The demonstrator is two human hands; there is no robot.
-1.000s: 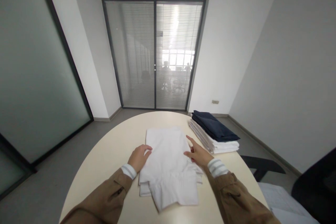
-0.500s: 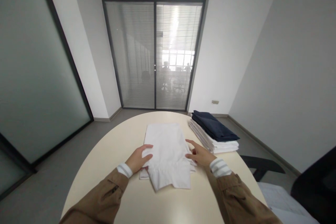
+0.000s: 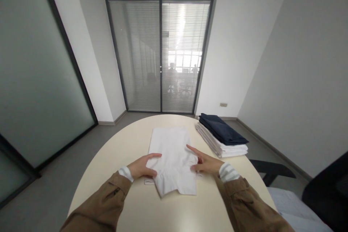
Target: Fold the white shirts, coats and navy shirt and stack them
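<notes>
A white folded garment lies in the middle of a round cream table. My left hand rests on the garment's near left edge, thumb and fingers pinching the cloth there. My right hand lies on the near right edge, index finger stretched out over the fabric. Both arms wear brown sleeves with striped cuffs.
A stack of folded clothes, dark blue on top of white, sits at the table's far right. A dark chair stands at the right. Behind the table are glass doors with blinds.
The garment's near end has been folded and pushed away from me, so it lies shorter. Both hands have moved inward onto its near corners.
</notes>
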